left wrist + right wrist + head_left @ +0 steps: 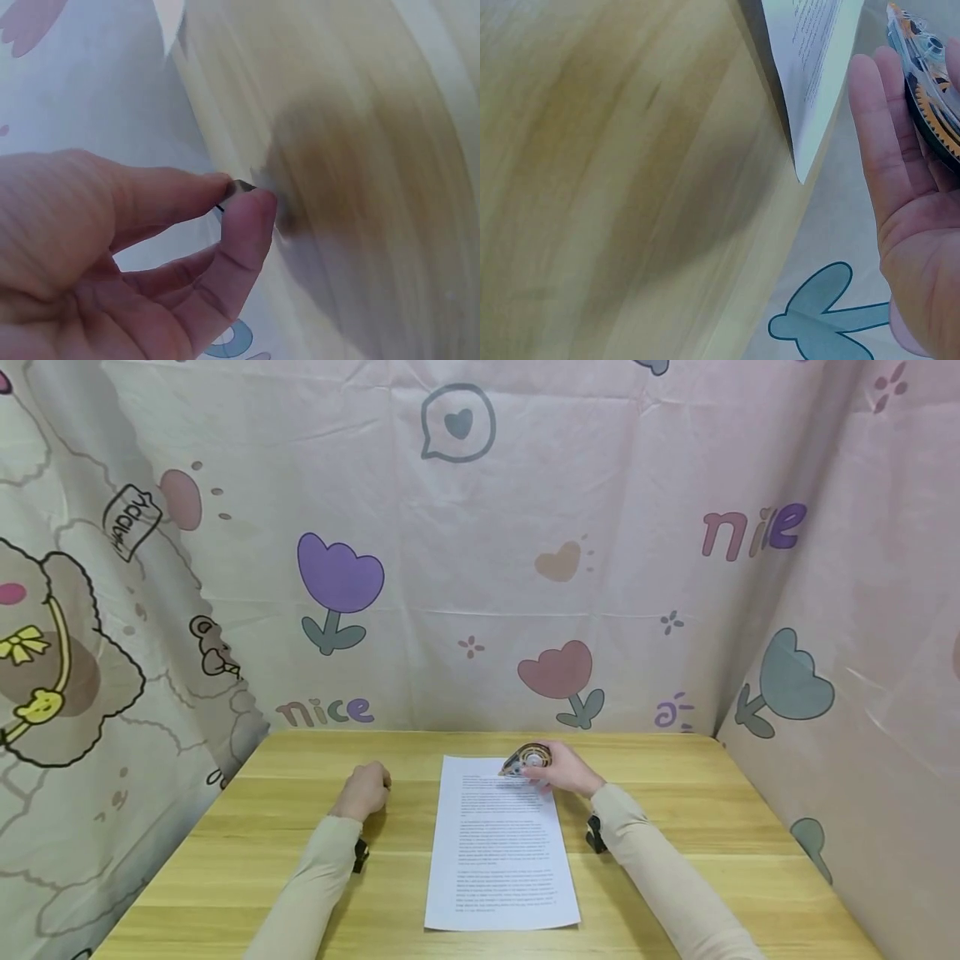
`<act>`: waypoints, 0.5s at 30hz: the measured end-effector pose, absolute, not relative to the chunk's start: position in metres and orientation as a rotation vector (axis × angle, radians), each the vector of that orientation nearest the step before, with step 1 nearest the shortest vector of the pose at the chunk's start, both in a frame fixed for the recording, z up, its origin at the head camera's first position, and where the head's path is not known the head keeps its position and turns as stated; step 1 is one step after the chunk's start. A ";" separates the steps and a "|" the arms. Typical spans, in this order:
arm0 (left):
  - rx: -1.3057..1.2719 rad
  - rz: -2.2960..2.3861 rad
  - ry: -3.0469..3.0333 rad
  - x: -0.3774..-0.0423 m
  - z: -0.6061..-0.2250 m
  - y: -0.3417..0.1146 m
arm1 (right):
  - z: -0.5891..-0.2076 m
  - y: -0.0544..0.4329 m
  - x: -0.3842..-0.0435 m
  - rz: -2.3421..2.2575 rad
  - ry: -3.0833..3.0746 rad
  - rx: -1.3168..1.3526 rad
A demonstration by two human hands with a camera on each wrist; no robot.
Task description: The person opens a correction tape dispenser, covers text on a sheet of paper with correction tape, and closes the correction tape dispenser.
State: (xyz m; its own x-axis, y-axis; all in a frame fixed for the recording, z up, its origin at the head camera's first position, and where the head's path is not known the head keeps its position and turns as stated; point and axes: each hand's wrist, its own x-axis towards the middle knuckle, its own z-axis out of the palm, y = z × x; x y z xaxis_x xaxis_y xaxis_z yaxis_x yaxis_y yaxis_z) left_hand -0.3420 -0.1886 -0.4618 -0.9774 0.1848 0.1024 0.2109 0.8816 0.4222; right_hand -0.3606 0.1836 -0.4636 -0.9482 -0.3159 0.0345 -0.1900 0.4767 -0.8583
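My right hand (572, 770) holds a correction tape (531, 757) over the top right part of a printed sheet of paper (495, 843), its tip pointing left. In the right wrist view the correction tape (928, 90) shows a clear case with orange gears inside, and its far side is cut off by the frame. To the left of the sheet, my left hand (363, 791) is above the table. Its thumb and forefinger pinch a small dark, partly see-through piece (238, 187), mostly covered by the fingertips; I cannot tell what it is.
The paper lies on a light wooden table (247, 860). A patterned cloth (465, 527) hangs behind the table and along both sides. A dark wrist camera (361, 856) is strapped to the left wrist, another (596, 833) to the right.
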 end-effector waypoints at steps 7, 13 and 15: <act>-0.300 -0.791 -2.950 -0.342 -0.460 -0.183 | -0.461 0.182 -0.360 -1.432 2.666 -0.421; -0.248 -0.957 -2.899 -0.343 -0.457 -0.171 | -0.460 0.180 -0.360 -1.418 2.761 -0.371; -0.262 -0.989 -2.860 -0.344 -0.457 -0.167 | -0.460 0.179 -0.361 -1.417 2.773 -0.358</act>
